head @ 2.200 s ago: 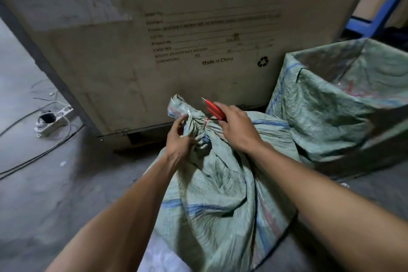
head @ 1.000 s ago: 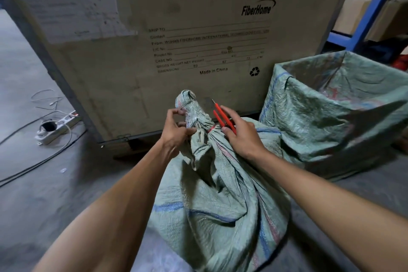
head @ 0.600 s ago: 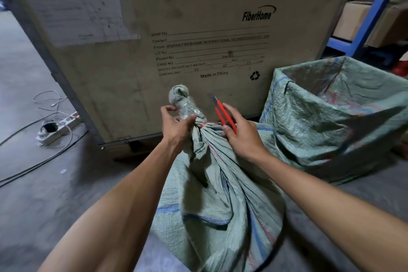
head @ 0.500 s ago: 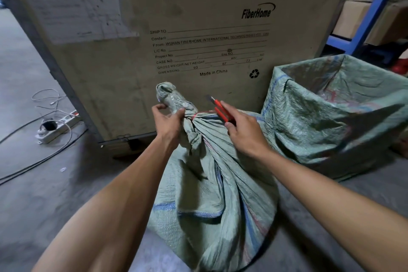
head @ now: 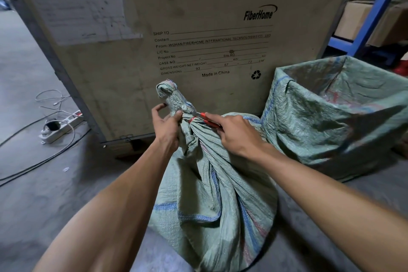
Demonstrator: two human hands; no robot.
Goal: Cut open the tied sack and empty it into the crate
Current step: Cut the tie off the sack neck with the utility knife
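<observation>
A green woven sack [head: 212, 194] stands on the floor in front of me, its neck gathered and bound by a red tie [head: 190, 119]. My left hand [head: 167, 127] pinches the twisted neck just below the bunched top [head: 170, 95]. My right hand [head: 237, 133] is shut on red-handled cutters [head: 206, 118], and their metal tip rests against the neck right at the red tie. At the right stands the crate [head: 331, 115], lined with the same green woven cloth and open at the top.
A tall wooden shipping box [head: 198, 28] rises right behind the sack. A white power strip [head: 59, 127] and loose cables lie on the concrete floor at the left. A blue shelf frame [head: 371, 13] with cardboard boxes stands at the back right.
The cutters have swung down from pointing upward until their tip meets the red tie. My left hand has shifted its grip on the neck and pulled it upright.
</observation>
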